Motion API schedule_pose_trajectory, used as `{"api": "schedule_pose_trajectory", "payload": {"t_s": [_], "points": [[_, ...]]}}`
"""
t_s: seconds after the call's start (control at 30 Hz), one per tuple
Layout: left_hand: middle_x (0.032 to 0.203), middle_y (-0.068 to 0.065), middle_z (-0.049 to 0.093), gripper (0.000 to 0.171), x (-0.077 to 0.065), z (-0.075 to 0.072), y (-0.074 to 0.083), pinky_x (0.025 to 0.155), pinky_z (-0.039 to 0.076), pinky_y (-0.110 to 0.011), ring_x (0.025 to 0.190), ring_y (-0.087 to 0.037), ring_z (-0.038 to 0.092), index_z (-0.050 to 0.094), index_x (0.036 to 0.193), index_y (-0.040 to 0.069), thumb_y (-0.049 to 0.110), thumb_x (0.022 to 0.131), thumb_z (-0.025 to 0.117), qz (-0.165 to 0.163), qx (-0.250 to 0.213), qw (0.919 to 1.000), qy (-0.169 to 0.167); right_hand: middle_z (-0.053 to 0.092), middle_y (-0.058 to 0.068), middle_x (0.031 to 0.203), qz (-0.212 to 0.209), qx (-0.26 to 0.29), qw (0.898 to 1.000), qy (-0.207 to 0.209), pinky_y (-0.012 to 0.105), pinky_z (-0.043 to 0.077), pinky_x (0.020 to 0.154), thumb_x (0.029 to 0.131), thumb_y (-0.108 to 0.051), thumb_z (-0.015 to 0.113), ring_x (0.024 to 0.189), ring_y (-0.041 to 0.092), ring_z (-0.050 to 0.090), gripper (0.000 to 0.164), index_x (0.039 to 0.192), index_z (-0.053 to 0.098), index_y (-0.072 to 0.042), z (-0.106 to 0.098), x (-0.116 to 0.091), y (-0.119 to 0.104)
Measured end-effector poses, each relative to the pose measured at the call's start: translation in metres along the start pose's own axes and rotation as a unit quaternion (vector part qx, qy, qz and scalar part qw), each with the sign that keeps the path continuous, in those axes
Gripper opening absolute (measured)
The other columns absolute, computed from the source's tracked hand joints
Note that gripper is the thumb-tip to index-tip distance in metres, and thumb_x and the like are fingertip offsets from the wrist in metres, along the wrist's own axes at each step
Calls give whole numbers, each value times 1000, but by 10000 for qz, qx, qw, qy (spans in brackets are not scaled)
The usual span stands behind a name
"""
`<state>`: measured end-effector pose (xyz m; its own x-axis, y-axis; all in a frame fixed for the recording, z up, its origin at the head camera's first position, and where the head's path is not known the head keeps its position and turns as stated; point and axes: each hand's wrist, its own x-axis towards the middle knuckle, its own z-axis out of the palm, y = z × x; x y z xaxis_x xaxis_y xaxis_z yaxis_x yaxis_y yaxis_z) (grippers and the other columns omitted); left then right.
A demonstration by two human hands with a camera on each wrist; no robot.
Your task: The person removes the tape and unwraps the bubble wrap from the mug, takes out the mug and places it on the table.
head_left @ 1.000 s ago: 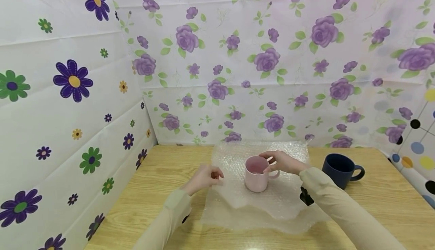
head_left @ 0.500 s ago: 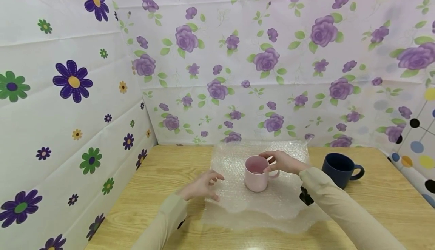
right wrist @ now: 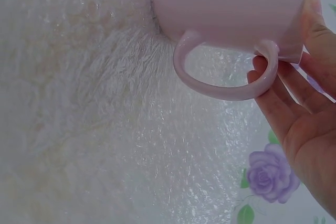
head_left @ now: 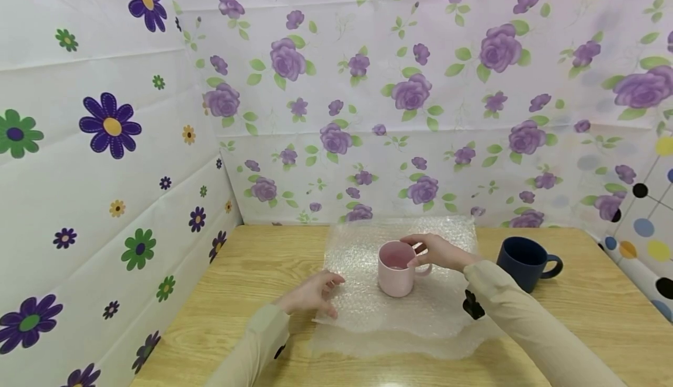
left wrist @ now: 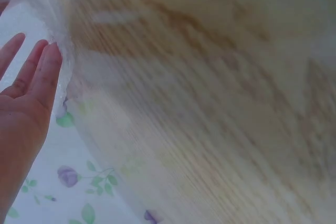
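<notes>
A pink mug (head_left: 395,282) stands upright on a sheet of bubble wrap (head_left: 363,311) in the middle of the table. My right hand (head_left: 439,251) grips its rim just above the handle, and the right wrist view shows the thumb and fingers on either side of the mug's wall, close to the handle (right wrist: 226,92). At the wrap's left edge is my left hand (head_left: 312,293), its fingers extended and loosely spread. In the left wrist view, the fingertips lie right along the edge of the bubble wrap (left wrist: 63,77).
To the right, partly behind the right sleeve, stands a dark navy mug (head_left: 533,273) with its handle facing right. The wrap lies in overlapping layers with a wavy front edge. Flower-printed sheets (head_left: 336,188) hang behind and to the left of the wooden table (head_left: 236,293).
My left hand has uncurled its fingers and moved slightly down toward the wrap's front left corner. The top layer's left edge lies more spread out there. The right hand keeps holding the pink mug.
</notes>
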<state>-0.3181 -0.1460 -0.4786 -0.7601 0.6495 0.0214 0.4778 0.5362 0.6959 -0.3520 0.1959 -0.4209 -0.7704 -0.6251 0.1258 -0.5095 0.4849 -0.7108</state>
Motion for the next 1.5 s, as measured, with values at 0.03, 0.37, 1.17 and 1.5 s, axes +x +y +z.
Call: {"api": "schedule_pose_trajectory", "payload": {"t_s": [0.03,0.37,1.17,1.5], "points": [[113,-11,50,71,0,0,0,85,42,-39,101,-29,48,49,121,-1,11,60,84,15,23,10000,1,54,19,115,18,12,10000,5,32,49,73,78,-13,71,96,31,55,55,125,48,5,0,0,-1],[112,-5,48,74,2,1,-1,88,39,-31,103,-23,47,52,120,0,20,58,85,19,759,9971,-46,51,24,118,-1,191,9997,141,34,49,72,79,-16,70,96,34,55,58,127,46,6,1,-4,2],[113,-5,48,74,-2,3,-9,87,40,-32,104,-22,47,51,120,1,20,58,86,6,260,9997,23,58,17,106,442,735,9925,868,39,48,77,90,-20,59,93,31,57,35,113,56,6,2,-24,22],[113,-5,49,73,-2,3,-10,87,41,-32,103,-23,48,51,120,1,18,58,86,-8,120,9999,98,56,15,108,1142,1487,9790,806,41,46,80,91,-29,55,101,31,52,40,113,55,5,7,-29,34]]}}
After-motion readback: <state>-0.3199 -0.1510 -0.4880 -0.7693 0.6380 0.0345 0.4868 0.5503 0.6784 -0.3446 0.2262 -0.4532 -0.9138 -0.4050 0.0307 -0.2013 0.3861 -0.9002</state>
